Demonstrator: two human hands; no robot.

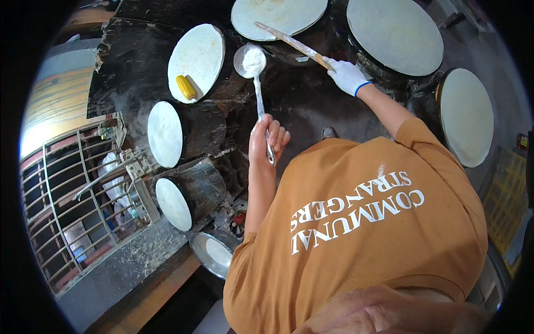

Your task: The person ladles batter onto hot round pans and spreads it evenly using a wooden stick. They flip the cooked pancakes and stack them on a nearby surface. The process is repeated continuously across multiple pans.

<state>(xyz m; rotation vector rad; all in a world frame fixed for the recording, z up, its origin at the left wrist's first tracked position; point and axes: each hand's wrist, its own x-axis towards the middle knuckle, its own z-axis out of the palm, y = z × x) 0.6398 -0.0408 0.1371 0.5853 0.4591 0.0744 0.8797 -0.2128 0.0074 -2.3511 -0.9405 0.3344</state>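
My left hand, bare, grips the handle of a metal ladle. Its round bowl holds a thick white batter or paste. A white knit glove with a blue cuff covers my right hand, which is closed on a flat wooden stick smeared with white. The stick's far tip lies over the white round sheet at the top, perhaps touching it. Left of the ladle, a yellow corn cob rests on another white round sheet atop a dark drum-like stand.
More white rounds on dark stands curve around me: large upper right, right, left and lower left. A metal basin with white contents sits by my left elbow. Barred window at left; yellow crate at right.
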